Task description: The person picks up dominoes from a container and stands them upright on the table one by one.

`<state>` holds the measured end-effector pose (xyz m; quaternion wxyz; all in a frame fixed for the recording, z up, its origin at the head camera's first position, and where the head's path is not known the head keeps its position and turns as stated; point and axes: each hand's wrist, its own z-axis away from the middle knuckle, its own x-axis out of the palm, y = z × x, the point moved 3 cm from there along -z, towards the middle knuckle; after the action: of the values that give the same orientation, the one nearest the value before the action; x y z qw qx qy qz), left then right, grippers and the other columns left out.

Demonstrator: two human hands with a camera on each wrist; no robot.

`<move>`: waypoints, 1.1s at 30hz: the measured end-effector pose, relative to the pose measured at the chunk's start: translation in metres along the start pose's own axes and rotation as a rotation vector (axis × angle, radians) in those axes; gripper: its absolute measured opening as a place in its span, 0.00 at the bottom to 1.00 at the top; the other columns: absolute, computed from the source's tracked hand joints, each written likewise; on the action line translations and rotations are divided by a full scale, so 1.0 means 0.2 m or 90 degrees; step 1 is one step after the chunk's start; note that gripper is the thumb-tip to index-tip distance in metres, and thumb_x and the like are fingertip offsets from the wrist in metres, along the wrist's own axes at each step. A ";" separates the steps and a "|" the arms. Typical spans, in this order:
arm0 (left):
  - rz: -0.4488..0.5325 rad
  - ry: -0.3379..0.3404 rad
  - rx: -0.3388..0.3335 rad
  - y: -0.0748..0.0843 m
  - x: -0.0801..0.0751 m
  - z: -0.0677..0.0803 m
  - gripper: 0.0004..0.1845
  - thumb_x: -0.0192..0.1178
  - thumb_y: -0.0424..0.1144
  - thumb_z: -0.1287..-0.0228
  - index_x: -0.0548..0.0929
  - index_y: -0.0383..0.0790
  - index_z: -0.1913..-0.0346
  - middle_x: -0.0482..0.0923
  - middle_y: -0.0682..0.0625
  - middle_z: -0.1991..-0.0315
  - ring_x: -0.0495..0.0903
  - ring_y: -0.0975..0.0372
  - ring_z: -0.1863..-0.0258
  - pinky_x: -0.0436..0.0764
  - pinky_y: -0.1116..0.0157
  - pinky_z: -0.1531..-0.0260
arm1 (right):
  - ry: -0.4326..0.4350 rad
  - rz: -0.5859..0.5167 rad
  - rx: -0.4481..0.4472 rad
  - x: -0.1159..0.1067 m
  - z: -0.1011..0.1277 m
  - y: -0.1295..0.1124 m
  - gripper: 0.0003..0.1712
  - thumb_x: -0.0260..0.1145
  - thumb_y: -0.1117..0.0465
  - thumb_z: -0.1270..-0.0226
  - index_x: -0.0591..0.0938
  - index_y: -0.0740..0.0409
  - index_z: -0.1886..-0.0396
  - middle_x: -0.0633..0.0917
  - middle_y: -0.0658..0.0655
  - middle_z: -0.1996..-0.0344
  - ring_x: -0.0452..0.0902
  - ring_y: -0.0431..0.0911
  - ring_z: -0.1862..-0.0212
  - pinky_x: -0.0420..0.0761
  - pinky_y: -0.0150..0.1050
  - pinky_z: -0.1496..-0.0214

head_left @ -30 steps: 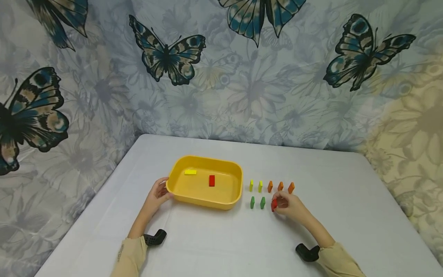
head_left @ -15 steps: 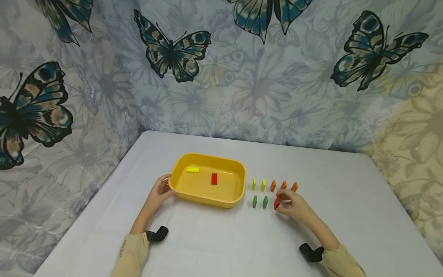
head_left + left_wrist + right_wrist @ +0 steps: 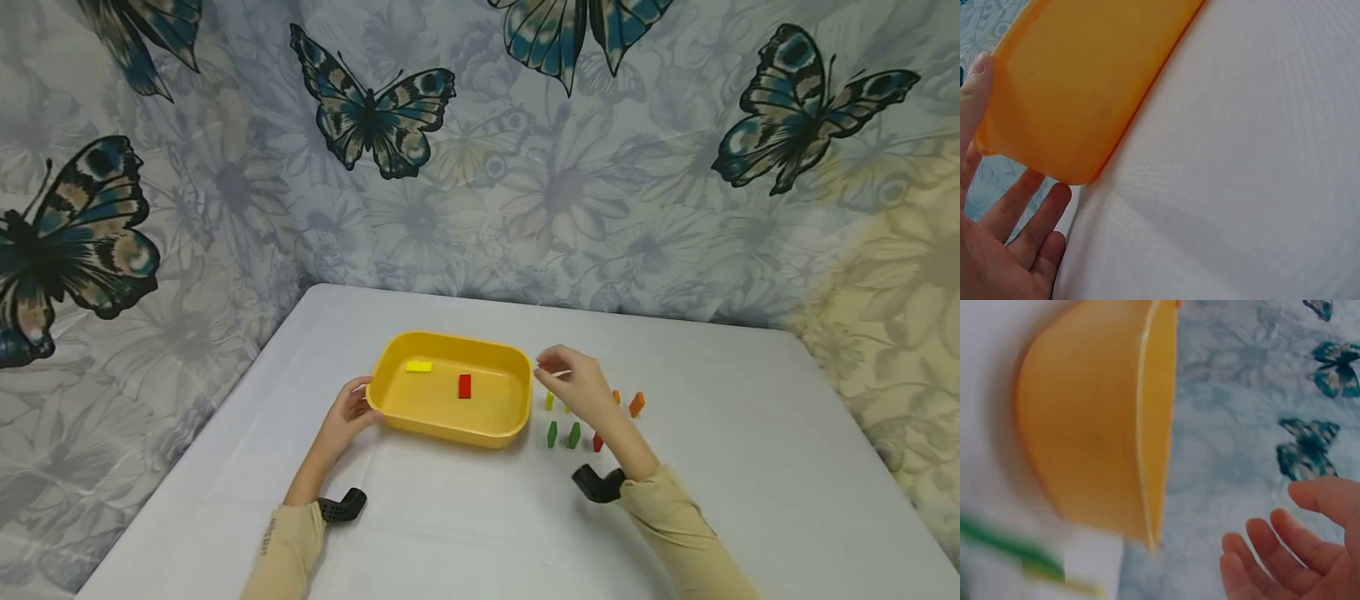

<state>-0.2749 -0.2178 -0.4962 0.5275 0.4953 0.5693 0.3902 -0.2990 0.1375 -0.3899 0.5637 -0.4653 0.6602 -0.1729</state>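
A yellow plastic tray holds a flat yellow block and a flat red block. My left hand touches the tray's outside at its near left corner, thumb on one side and relaxed fingers against the end. Just off the tray's right rim, my right hand is raised with fingers loosely bent and nothing between them. Below it stand small upright blocks: a red block, a green block, another green block, an orange block and a yellow block. The right hand and forearm partly cover the back row.
White cloth covers the table. Butterfly-patterned fabric rises behind it and on the left. A black wrist device is on the left wrist, and another black device is on the right.
My right hand has let go of the red block, which stays standing beside the green ones, and has moved up and left toward the tray. The left hand stays at the tray.
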 end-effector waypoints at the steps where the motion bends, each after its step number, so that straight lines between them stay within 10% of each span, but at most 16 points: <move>1: 0.003 0.000 -0.003 0.01 0.00 0.01 0.31 0.61 0.31 0.44 0.60 0.37 0.38 0.65 0.36 0.42 0.68 0.53 0.52 0.66 0.65 0.52 | -0.009 -0.001 0.005 0.06 -0.03 -0.01 0.09 0.64 0.66 0.42 0.78 0.66 0.62 0.81 0.58 0.67 0.77 0.50 0.62 0.77 0.40 0.62; 14: 0.015 -0.001 0.006 0.03 0.03 0.03 0.31 0.61 0.30 0.44 0.61 0.34 0.39 0.66 0.34 0.43 0.68 0.49 0.51 0.67 0.70 0.55 | -0.285 0.218 0.047 0.67 -0.16 -0.03 0.15 0.58 0.64 0.37 0.77 0.69 0.54 0.73 0.67 0.48 0.68 0.55 0.45 0.65 0.43 0.44; 17: 0.009 -0.002 0.022 -0.01 0.01 0.01 0.30 0.61 0.31 0.44 0.61 0.36 0.39 0.67 0.35 0.43 0.69 0.51 0.51 0.67 0.70 0.54 | -0.265 0.257 0.011 0.69 -0.14 -0.03 0.06 0.60 0.66 0.40 0.79 0.65 0.74 0.81 0.63 0.66 0.76 0.49 0.63 0.73 0.36 0.62; 22: 0.013 -0.003 0.041 -0.01 -0.01 0.00 0.30 0.61 0.31 0.44 0.61 0.35 0.39 0.66 0.34 0.44 0.68 0.51 0.52 0.67 0.71 0.55 | -0.185 0.282 -0.021 0.68 -0.16 -0.03 0.13 0.66 0.71 0.51 0.73 0.59 0.88 0.70 0.50 0.85 0.63 0.42 0.80 0.65 0.32 0.77; 33: 0.022 -0.014 0.019 0.00 -0.01 0.01 0.31 0.60 0.32 0.43 0.60 0.37 0.38 0.66 0.36 0.42 0.70 0.51 0.52 0.70 0.71 0.58 | -0.224 0.302 0.058 0.70 -0.16 0.00 0.22 0.66 0.77 0.57 0.76 0.68 0.57 0.75 0.60 0.69 0.70 0.49 0.69 0.72 0.35 0.67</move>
<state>-0.2737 -0.2192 -0.4964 0.5198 0.5169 0.5607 0.3851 -0.3194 0.0145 -0.4622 0.7145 -0.2950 0.6342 0.0170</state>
